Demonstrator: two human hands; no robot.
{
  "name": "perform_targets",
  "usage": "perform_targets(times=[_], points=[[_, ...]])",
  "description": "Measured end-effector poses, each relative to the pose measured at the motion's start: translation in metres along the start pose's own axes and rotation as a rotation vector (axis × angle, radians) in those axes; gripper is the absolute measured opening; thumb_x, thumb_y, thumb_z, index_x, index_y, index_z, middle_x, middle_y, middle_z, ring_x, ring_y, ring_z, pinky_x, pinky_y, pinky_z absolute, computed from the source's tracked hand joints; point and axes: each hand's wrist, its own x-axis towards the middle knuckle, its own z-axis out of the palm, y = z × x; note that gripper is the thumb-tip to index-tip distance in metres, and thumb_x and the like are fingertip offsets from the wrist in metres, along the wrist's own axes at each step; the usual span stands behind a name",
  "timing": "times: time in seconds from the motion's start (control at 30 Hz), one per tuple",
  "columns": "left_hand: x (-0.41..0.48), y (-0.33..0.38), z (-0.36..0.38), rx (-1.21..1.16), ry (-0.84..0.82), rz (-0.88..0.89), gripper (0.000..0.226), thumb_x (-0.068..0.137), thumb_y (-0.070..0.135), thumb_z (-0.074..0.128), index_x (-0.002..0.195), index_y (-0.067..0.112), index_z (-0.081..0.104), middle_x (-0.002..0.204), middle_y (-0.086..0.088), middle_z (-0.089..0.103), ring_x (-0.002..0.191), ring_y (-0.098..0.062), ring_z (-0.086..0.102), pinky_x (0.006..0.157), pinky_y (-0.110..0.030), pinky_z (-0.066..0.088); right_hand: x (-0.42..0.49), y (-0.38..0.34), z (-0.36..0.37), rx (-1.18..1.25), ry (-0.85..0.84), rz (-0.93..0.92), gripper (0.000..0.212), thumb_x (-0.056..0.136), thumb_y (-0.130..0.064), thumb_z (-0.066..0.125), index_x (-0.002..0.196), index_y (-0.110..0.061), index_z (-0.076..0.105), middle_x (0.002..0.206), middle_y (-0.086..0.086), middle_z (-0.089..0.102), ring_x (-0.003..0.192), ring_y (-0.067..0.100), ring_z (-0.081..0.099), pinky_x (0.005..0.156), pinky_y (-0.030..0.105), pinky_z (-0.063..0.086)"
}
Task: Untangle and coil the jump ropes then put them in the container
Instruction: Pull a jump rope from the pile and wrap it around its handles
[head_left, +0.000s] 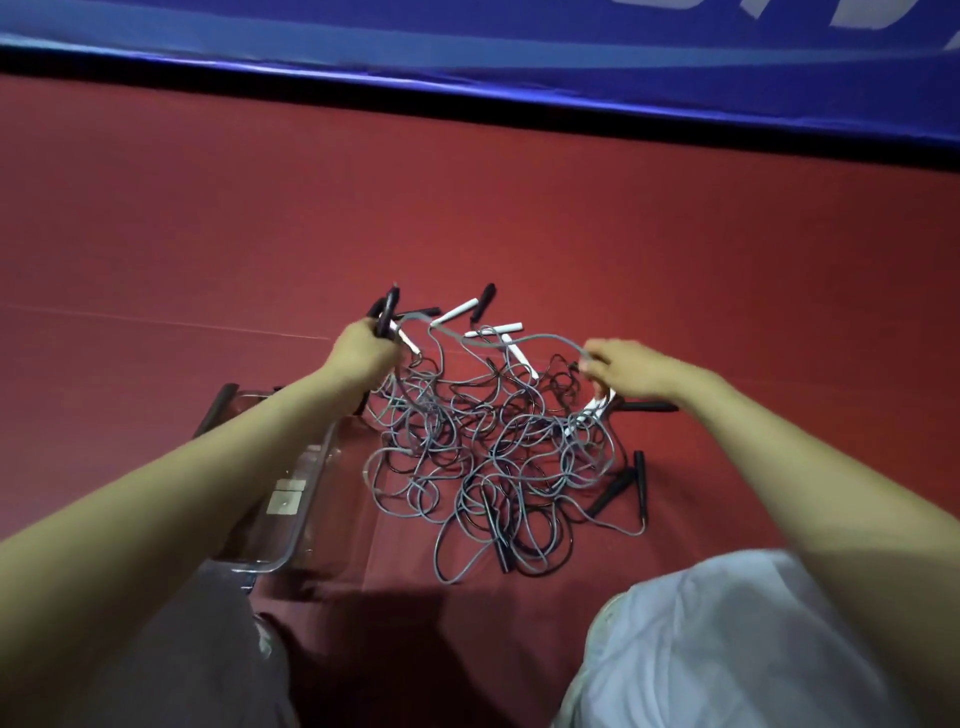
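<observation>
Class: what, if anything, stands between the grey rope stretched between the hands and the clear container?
The left forearm crosses above the clear container, and the grey rope runs down into the tangled pile beside it. Nothing else visible does.

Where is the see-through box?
In the head view, the clear container sits on the red floor at the left, partly under the left forearm, just left of the tangled jump ropes.

I see the ropes (493, 457) as one tangled heap of grey and black cords on the red floor (208, 234). Black and white handles (457, 313) stick out round its edges. One grey cord (545, 339) arcs up above the heap. The container (311, 488), clear plastic and open-topped, stands upright just left of the heap.
</observation>
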Motion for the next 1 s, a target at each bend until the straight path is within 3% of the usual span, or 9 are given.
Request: perform_targets(times=[0.07,0.17,0.23,0.33,0.47,0.57,0.7,0.83,1.0], points=[[-0.005,-0.005,0.003,0.184,-0.052,0.034,0.033,0.081,-0.002,0.067,0.102,0.014,0.048,0.085,-0.006,0.053,0.068,-0.017,0.048,0.056,-0.025,0.038,-0.007,-0.014,-0.011,0.032,0.079,-0.123,0.018,0.102,-0.029,0.044,0.088,-0.025,0.053,0.070,-0.006,0.056,0.065,0.014,0.050,0.058,0.026,0.036],[-0.015,0.004,0.013,0.038,-0.177,0.190,0.043,0.078,0.001,0.071,0.113,0.019,0.053,0.097,-0.001,0.058,0.078,-0.016,0.054,0.066,-0.022,0.042,-0.016,-0.043,-0.015,-0.015,0.052,-0.289,0.022,0.101,-0.034,0.047,0.113,-0.027,0.064,0.092,-0.005,0.066,0.081,0.013,0.055,0.075,0.030,0.042],[-0.023,0.014,0.023,-0.069,-0.332,0.226,0.032,0.083,0.012,0.072,0.114,0.016,0.061,0.088,0.006,0.061,0.074,-0.010,0.055,0.067,-0.021,0.042,-0.021,-0.059,-0.015,0.003,0.074,-0.345,0.026,0.100,-0.034,0.049,0.115,-0.022,0.066,0.087,-0.003,0.066,0.075,0.013,0.054,0.072,0.030,0.041],[-0.034,0.023,0.034,-0.128,-0.474,0.272,0.007,0.091,0.022,0.065,0.088,0.016,0.064,0.058,0.012,0.055,0.050,-0.006,0.040,0.049,-0.018,0.031,-0.021,-0.071,-0.020,0.086,0.198,-0.389,0.022,0.096,-0.035,0.056,0.097,-0.017,0.068,0.061,-0.006,0.049,0.054,0.007,0.039,0.056,0.025,0.030],[-0.023,0.027,0.030,-0.414,-0.271,0.256,0.015,0.096,0.017,0.058,0.081,0.016,0.056,0.055,0.006,0.045,0.047,-0.008,0.035,0.048,-0.022,0.027,-0.015,-0.051,-0.019,0.187,-0.047,-0.299,0.021,0.092,-0.032,0.063,0.083,-0.013,0.060,0.064,-0.008,0.050,0.059,0.006,0.043,0.061,0.025,0.033],[-0.009,0.024,0.019,-0.612,-0.051,0.206,0.016,0.097,0.015,0.054,0.081,0.017,0.053,0.057,0.005,0.047,0.045,-0.006,0.035,0.046,-0.021,0.028,-0.003,-0.024,-0.003,-0.034,-0.191,-0.159,0.016,0.097,-0.024,0.055,0.082,-0.018,0.053,0.075,-0.005,0.053,0.076,0.017,0.049,0.064,0.030,0.035],[0.003,0.002,0.011,-0.371,0.086,0.148,0.006,0.097,0.016,0.055,0.092,0.014,0.056,0.068,0.000,0.052,0.048,-0.007,0.039,0.046,-0.020,0.032,0.008,0.000,-0.002,-0.090,0.151,-0.041,0.011,0.101,-0.019,0.046,0.097,-0.013,0.054,0.084,0.003,0.053,0.087,0.026,0.053,0.068,0.032,0.035],[0.003,-0.029,0.019,-0.105,-0.052,0.162,0.007,0.093,0.021,0.062,0.095,0.014,0.061,0.075,-0.002,0.059,0.057,-0.013,0.042,0.054,-0.026,0.034,0.017,-0.001,0.003,0.129,0.542,-0.025,0.018,0.098,-0.015,0.049,0.105,-0.008,0.065,0.095,0.012,0.057,0.090,0.026,0.050,0.071,0.030,0.030],[0.013,-0.056,0.046,0.021,-0.098,0.063,0.011,0.092,0.021,0.065,0.093,0.011,0.063,0.074,-0.005,0.059,0.060,-0.015,0.047,0.052,-0.022,0.037,0.041,0.005,0.061,0.189,0.354,0.056,0.020,0.097,-0.015,0.054,0.105,-0.003,0.067,0.101,0.018,0.067,0.094,0.030,0.059,0.068,0.029,0.030]])
